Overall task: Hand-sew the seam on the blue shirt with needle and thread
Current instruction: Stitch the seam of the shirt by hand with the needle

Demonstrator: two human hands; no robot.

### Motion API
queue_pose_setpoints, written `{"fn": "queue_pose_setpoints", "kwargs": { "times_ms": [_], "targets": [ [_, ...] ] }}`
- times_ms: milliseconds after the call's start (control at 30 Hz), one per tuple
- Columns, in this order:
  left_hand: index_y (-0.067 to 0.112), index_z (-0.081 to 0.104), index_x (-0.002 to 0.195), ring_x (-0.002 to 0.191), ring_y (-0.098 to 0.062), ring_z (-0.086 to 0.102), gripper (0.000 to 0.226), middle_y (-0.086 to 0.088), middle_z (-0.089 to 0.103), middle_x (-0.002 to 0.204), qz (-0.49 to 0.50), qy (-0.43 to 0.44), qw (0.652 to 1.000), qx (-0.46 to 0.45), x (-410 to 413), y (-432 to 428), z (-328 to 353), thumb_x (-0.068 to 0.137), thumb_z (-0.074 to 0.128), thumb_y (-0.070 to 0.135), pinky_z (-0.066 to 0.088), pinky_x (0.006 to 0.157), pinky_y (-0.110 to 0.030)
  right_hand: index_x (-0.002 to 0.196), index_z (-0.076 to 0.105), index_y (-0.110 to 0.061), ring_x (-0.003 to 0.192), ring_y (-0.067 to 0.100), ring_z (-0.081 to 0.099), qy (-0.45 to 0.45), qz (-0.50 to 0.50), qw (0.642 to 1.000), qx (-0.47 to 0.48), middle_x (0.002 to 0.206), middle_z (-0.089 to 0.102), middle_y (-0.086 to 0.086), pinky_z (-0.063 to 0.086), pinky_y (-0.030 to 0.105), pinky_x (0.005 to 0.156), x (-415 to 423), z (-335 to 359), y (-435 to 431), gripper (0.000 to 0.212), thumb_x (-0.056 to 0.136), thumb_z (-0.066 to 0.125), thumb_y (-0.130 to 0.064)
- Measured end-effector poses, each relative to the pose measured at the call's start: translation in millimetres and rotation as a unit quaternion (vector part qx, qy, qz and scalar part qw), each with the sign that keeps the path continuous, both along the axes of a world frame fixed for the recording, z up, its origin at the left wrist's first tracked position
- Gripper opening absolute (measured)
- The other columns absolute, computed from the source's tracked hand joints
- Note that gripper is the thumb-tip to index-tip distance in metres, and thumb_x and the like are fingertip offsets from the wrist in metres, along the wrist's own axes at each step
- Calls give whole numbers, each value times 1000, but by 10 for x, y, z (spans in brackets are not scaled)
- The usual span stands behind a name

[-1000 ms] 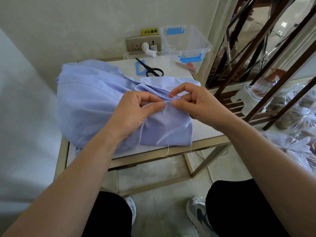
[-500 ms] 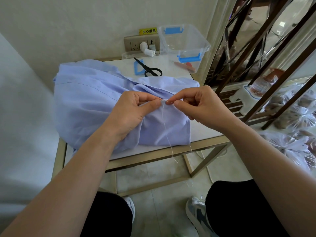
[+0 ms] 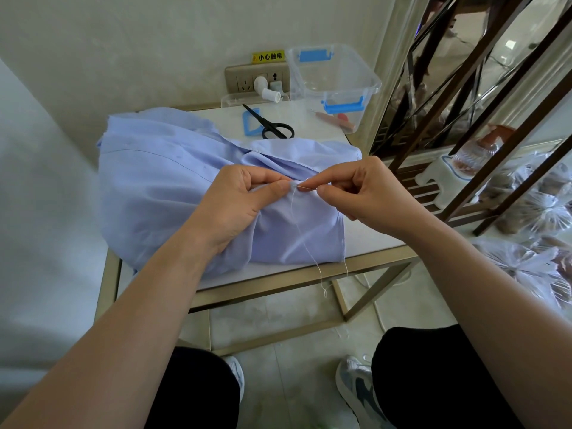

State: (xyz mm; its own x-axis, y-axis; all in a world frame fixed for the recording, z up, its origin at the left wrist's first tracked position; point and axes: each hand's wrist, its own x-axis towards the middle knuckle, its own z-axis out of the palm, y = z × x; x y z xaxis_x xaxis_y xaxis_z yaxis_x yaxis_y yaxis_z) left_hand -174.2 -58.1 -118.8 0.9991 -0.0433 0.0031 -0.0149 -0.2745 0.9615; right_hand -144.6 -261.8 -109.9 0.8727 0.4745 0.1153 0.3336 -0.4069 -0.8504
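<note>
Fingers [image 3: 323,179] of the right hand [image 3: 368,193] pinch the thin steel needle [image 3: 305,189], now drawn a little rightward out of the fold (a second ago the hands sat closer). The left hand [image 3: 235,205] pinches the seam of the crumpled pale-blue cotton shirt [image 3: 154,187] on the white-topped table [image 3: 368,236]. The white thread [image 3: 306,243] hangs slack, so the stitch probably still needs pulling through.

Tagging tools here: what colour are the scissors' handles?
Black; the scissors show best in the head view.

left hand [image 3: 235,205] pinches blue shirt [image 3: 154,181] | right hand [image 3: 368,193] pinches needle [image 3: 306,189]
</note>
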Motion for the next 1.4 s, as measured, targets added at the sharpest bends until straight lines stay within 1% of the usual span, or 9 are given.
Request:
{"fn": "queue_pose_setpoints", "kwargs": {
  "times_ms": [167,300,433,567,633,767,1000,1233,1400],
  "targets": [
    [19,76,90,78,4,66,9,9,76,82,2,-3,1000,8,2,0,7,90,68,15,47,73,-9,100,78,-21,48,14,27,-4,4,1000,-11,47,33,0,28,28,51,8,-4,-3,25,94,58,-8],
    [21,77,88,83,0,66,9,3,76,86,0,-13,999,29,-1,4,1,89,69,16,50,80,-13,99,78,-20,46,10,26,-8,5,1000,-21,46,32,-6,27,21,50,20,-18,-7,23,93,59,-8],
    [22,77,87,81,1,66,9,9,75,82,-16,-46,993,105,2,2,-11,90,70,17,48,80,-14,99,74,-21,45,9,26,8,15,998,-56,46,32,-2,28,19,50,19,-12,0,23,91,58,-7],
    [21,78,90,85,-5,66,9,7,75,84,-32,-64,985,159,8,0,-21,91,69,21,46,78,-16,115,65,-27,46,13,31,59,26,995,-77,47,37,2,30,22,48,12,-1,38,38,89,53,-3],
    [22,78,91,85,-6,66,9,7,75,84,-37,-72,981,174,9,1,-24,91,69,21,46,77,-17,121,63,-25,43,11,29,93,39,993,-66,46,35,0,30,19,44,21,-2,55,44,89,48,1],
    [20,77,88,81,-6,65,8,6,73,80,-29,-87,978,189,17,11,-31,90,69,20,46,75,-20,103,67,-10,39,8,30,99,33,993,-59,41,37,-3,30,17,42,47,-22,58,27,90,48,3],
    [21,76,81,69,7,60,10,16,69,70,-9,-66,986,153,33,31,-21,89,70,19,40,68,-7,95,62,-6,38,6,35,84,31,995,-38,41,43,-5,32,17,45,41,-15,55,18,92,47,3],
    [25,74,78,74,3,61,13,15,70,72,-35,-4,997,75,23,61,5,89,70,20,46,78,-14,94,63,-5,40,12,34,99,58,993,0,43,44,1,31,21,46,59,-11,10,15,96,50,2],
    [24,74,81,77,7,61,15,17,72,75,-53,25,998,29,12,59,39,91,66,15,46,77,-9,95,62,-5,44,16,34,115,69,991,28,48,44,4,33,22,47,73,-15,-9,13,98,50,-2]
  ]
}}
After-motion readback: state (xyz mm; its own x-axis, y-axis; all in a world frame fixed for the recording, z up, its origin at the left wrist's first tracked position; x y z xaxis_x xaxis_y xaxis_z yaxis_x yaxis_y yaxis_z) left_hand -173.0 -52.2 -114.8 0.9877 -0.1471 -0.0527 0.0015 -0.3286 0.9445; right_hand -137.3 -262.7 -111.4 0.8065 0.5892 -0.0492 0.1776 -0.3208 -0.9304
